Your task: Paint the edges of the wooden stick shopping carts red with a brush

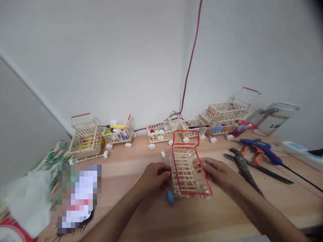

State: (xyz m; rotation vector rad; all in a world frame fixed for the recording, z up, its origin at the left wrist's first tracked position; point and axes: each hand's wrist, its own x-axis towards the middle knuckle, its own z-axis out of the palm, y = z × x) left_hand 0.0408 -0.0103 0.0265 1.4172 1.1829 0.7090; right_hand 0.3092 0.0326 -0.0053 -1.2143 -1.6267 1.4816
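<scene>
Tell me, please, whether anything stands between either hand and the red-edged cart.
Nothing visible does: the left hand and the right hand are right at opposite sides of the red-edged cart. The pliers and the glue gun lie farther right, out of the way.

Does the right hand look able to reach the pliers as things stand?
Probably yes: the right hand is at the red-trimmed miniature shopping cart, and no object shows between that hand and the pliers to its right.
</scene>
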